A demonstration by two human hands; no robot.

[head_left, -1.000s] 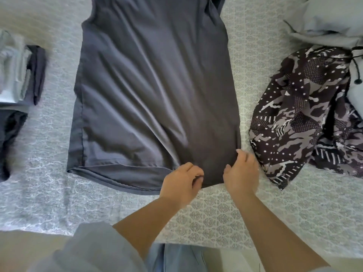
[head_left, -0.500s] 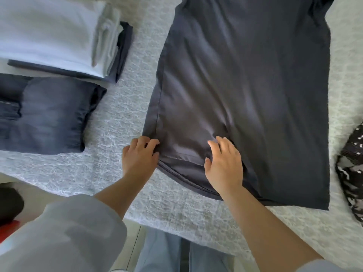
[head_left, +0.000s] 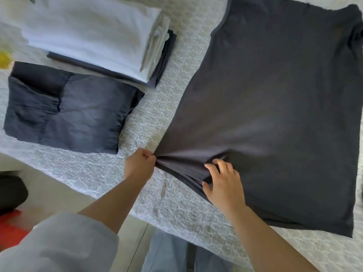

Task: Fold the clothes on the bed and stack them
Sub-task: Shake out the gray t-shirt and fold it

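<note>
Dark grey fabric of the shirt [head_left: 275,118] is pinched at its near left hem corner by the left hand [head_left: 139,166], by the bed's [head_left: 176,209] near edge. Just beside it, the right hand [head_left: 224,183] grips the hem, seemingly bunching it. From both hands the shirt's long axis runs away towards the far edge. Folded jeans [head_left: 66,116] and a stacked pile [head_left: 102,40] are seen far left.

I see a yellow object [head_left: 4,59] blurred at the left edge, and a black thing [head_left: 10,194] beside something red [head_left: 10,226] on the floor.
</note>
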